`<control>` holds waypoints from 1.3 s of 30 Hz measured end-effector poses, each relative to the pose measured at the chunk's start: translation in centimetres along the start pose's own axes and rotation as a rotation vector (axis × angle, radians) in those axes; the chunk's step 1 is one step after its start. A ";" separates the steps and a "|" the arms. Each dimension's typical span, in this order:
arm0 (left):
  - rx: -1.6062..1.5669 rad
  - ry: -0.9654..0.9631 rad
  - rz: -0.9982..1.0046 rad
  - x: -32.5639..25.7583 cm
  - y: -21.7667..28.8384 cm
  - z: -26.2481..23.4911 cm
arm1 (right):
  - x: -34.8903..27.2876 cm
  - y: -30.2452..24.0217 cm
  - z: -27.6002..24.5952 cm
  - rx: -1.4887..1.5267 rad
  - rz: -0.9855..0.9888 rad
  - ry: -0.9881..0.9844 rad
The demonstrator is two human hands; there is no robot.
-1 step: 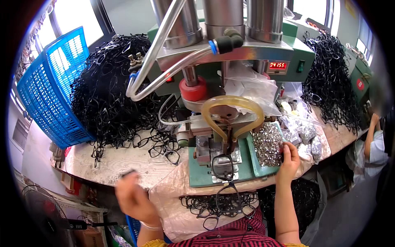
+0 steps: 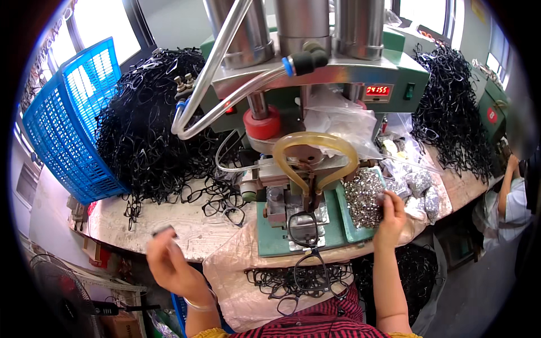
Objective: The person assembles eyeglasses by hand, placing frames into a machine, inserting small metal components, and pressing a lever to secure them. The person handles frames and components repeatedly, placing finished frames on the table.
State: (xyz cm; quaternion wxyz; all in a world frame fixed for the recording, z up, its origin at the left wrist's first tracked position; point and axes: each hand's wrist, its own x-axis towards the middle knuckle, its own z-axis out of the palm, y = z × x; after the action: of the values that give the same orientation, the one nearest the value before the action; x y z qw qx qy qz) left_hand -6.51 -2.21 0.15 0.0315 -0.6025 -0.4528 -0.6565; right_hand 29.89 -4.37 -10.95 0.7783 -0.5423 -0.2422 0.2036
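Note:
My left hand (image 2: pixel 172 265) is raised over the table's front edge at the left, fingers curled, with a small dark piece (image 2: pixel 164 230) at the fingertips; its kind is unclear. My right hand (image 2: pixel 390 221) is closed at the right rim of a green tray (image 2: pixel 348 222) heaped with small shiny metal parts (image 2: pixel 362 197). Whatever its fingertips pinch is too small to name. Between the hands, a black eyeglass frame (image 2: pixel 311 252) hangs at the fixture of a green press (image 2: pixel 270 239), apart from both hands.
More black frames (image 2: pixel 284 281) lie on a cloth (image 2: pixel 225 270) across my lap. Large piles of black frames (image 2: pixel 152 124) fill the table's left and right sides. A blue basket (image 2: pixel 73 124) leans at the left. Silvery bags (image 2: pixel 420 188) lie beyond the tray. Another person's arm (image 2: pixel 505 191) shows far right.
My left hand has moved slightly left and a little up, and the dark piece at its fingertips shows more clearly. My right hand has barely shifted beside the tray.

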 end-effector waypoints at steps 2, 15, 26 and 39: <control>0.055 -0.061 0.019 2.4 -2.1 1.3 | 0.7 1.0 2.4 0.024 -0.011 -0.061; 0.467 -0.473 0.072 -3.9 -15.6 3.6 | -2.0 -3.5 -1.6 -0.710 -0.490 -0.128; 0.538 -0.256 -0.039 0.4 -17.4 7.8 | -2.5 -7.2 6.5 -0.408 -0.579 -0.558; -0.411 -0.176 -0.176 -0.7 -4.2 4.9 | -5.3 -5.7 10.1 -0.010 -0.017 -0.527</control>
State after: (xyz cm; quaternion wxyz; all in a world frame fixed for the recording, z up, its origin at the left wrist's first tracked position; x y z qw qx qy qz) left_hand -5.04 3.02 -3.44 -0.1888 -0.6093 -0.3616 -0.6800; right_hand 19.94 -1.77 -3.47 0.6875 -0.4722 -0.4421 0.3300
